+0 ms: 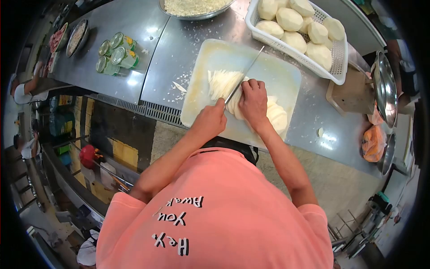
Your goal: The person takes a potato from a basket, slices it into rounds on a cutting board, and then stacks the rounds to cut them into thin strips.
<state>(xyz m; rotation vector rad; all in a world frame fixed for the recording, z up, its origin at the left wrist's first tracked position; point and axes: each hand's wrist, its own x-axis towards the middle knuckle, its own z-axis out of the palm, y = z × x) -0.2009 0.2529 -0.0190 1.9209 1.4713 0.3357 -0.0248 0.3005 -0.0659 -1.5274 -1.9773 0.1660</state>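
My left hand (209, 120) is wrapped round the handle of a long knife (244, 74), whose blade points away over the white cutting board (197, 85). With curled fingers, my right hand (253, 99) presses on pale vegetable slices right beside the blade. Thin cut strips (221, 84) lie in a pile to the left of the knife. More round slices (277, 117) overlap to the right of my right hand, partly hidden under it.
A white basket (286, 42) of peeled vegetables stands at the back right. A metal bowl (192, 17) of chopped food is at the top. Several cans (118, 56) stand on the left table. Metal bowls and an orange bag (374, 143) are far right. Other people are at the left edge.
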